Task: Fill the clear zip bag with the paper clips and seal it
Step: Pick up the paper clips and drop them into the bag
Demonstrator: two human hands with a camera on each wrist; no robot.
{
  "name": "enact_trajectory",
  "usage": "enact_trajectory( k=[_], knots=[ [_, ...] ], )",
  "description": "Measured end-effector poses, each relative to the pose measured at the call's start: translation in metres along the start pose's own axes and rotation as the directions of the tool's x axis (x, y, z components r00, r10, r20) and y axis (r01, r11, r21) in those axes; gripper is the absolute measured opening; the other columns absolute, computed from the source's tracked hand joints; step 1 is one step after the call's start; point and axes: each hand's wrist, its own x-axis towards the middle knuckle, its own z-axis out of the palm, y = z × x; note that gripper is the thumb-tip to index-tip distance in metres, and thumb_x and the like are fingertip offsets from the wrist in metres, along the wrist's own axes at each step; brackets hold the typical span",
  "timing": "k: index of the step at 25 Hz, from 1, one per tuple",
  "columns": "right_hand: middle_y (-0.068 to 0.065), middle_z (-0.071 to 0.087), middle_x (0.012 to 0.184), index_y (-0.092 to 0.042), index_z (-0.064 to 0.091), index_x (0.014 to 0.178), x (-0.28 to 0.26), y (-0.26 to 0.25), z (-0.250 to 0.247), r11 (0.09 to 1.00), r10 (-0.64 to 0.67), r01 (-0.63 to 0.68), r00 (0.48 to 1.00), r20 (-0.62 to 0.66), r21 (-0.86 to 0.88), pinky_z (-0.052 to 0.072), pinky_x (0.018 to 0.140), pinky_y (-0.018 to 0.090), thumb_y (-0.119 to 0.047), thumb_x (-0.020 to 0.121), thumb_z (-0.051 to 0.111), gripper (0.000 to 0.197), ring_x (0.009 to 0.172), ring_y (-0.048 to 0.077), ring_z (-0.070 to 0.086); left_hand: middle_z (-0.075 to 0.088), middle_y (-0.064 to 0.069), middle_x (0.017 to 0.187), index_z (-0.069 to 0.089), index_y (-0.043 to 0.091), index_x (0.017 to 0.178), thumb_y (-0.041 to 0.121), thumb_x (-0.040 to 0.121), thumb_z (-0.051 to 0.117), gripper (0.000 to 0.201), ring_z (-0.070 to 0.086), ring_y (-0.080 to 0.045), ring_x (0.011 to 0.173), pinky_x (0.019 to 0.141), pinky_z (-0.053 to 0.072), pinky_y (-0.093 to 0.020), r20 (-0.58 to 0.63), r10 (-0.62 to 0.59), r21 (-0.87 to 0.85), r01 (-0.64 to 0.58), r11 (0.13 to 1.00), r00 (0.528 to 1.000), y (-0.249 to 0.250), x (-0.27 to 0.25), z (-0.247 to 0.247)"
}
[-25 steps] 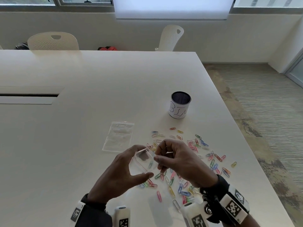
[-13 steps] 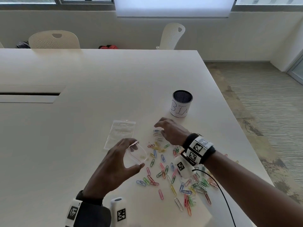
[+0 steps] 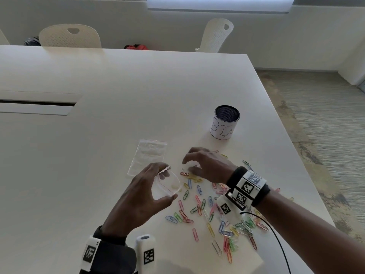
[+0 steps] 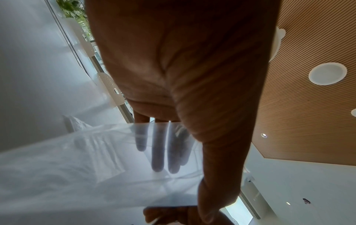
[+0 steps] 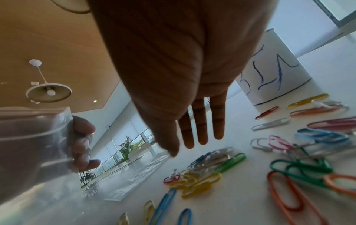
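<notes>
My left hand (image 3: 168,182) grips a small clear zip bag (image 3: 166,186) by its sides, mouth bowed open toward the right, just above the table. The left wrist view shows my fingers (image 4: 158,152) through the bag's film (image 4: 86,159). Coloured paper clips (image 3: 207,204) lie scattered on the white table (image 3: 98,135) to the right of the bag. My right hand (image 3: 187,166) hovers low over the far clips with fingers spread and holds nothing. The right wrist view has those fingers (image 5: 200,129) straight above the clips (image 5: 202,182), with the bag (image 5: 32,137) at the left.
A second clear zip bag (image 3: 148,157) lies flat just beyond my left hand. A mesh cup with a paper label (image 3: 225,123) stands behind the clips. The table's right edge (image 3: 296,155) runs close to the clips. Two white chairs (image 3: 69,36) stand at the far side.
My right hand has left the bag's mouth and reached out to the far clips. My left hand has shifted a little left and away with the bag.
</notes>
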Motion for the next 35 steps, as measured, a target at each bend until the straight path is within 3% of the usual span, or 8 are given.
enact_trajectory(
  k=[7,13,18,24,26,30,33,35],
  knots=[
    [-0.002,0.067,0.114,-0.021,0.072,0.105,-0.004,0.011,0.001,0.979,-0.138,0.148,0.987,0.077,-0.143,0.056,0.075,0.028,-0.027,0.099,0.069,0.009,0.102,0.018,0.064,0.06,0.029,0.116,0.052,0.036,0.134,0.041,0.08,0.089,0.066,0.059,0.009,0.113,0.092,0.045,-0.01,0.007,-0.024,0.019,0.024,1.0,1.0,0.001,-0.002,0.006],
    [-0.005,0.057,0.14,-0.033,0.06,0.14,-0.02,0.025,-0.008,0.967,-0.033,0.076,0.984,0.176,-0.245,0.052,0.094,0.033,-0.048,0.088,0.076,0.056,0.121,0.017,0.055,0.06,0.029,0.115,0.053,0.036,0.133,0.04,0.08,0.09,0.065,0.058,0.008,0.113,0.092,0.042,-0.007,-0.02,-0.051,0.024,0.051,0.998,0.998,0.004,-0.007,0.013],
    [0.002,0.069,0.115,-0.019,0.076,0.113,-0.029,0.018,0.004,0.967,-0.116,0.129,0.991,0.072,-0.22,0.06,0.084,0.032,-0.019,0.1,0.067,0.015,0.096,0.016,0.067,0.062,0.025,0.115,0.053,0.035,0.133,0.038,0.08,0.09,0.065,0.059,0.008,0.112,0.091,0.041,-0.005,-0.051,-0.076,0.025,0.078,0.997,0.996,0.01,-0.009,0.019],
    [0.004,0.057,0.086,-0.003,0.069,0.097,-0.03,0.008,0.009,0.946,-0.109,0.115,0.993,0.037,-0.303,0.035,0.054,0.013,-0.002,0.104,0.052,0.019,0.059,0.004,0.043,0.062,0.024,0.117,0.053,0.033,0.136,0.038,0.08,0.091,0.068,0.059,0.007,0.113,0.093,0.04,-0.006,-0.084,-0.119,0.029,0.122,0.992,0.989,0.016,-0.014,0.03],
    [0.005,0.062,0.084,-0.003,0.07,0.091,-0.028,0.01,0.009,0.955,-0.087,0.089,0.996,0.02,-0.284,0.04,0.054,0.014,-0.002,0.102,0.057,0.017,0.058,0.006,0.049,0.062,0.023,0.118,0.053,0.032,0.136,0.039,0.08,0.091,0.069,0.059,0.006,0.114,0.095,0.042,-0.011,-0.092,-0.129,0.029,0.132,0.991,0.987,0.016,-0.016,0.034],
    [0.011,0.075,0.08,-0.003,0.077,0.08,-0.025,0.024,-0.002,0.999,0.035,-0.036,0.997,-0.069,-0.011,0.05,0.054,0.019,0.001,0.087,0.075,0.008,0.064,0.019,0.069,0.062,0.023,0.12,0.052,0.034,0.136,0.04,0.079,0.091,0.069,0.06,0.001,0.116,0.098,0.047,-0.022,-0.115,-0.146,0.027,0.15,0.988,0.983,0.017,-0.017,0.04],
    [0.009,0.079,0.079,-0.006,0.082,0.084,-0.029,0.026,-0.014,0.968,0.128,-0.113,0.99,-0.055,0.224,0.05,0.056,0.014,-0.004,0.086,0.08,0.004,0.061,0.012,0.066,0.061,0.023,0.122,0.052,0.034,0.138,0.039,0.08,0.091,0.07,0.059,0.001,0.118,0.098,0.047,-0.022,-0.118,-0.157,0.014,0.16,0.987,0.981,0.016,-0.016,0.043],
    [0.014,0.08,0.08,-0.005,0.082,0.086,-0.034,0.018,-0.026,0.906,0.164,-0.129,0.985,-0.055,0.404,0.053,0.06,0.028,-0.004,0.086,0.081,0.001,0.062,0.015,0.064,0.061,0.023,0.122,0.052,0.033,0.138,0.039,0.08,0.091,0.07,0.058,0.003,0.118,0.098,0.046,-0.02,-0.118,-0.152,0.005,0.154,0.988,0.981,0.015,-0.016,0.043]
  ],
)
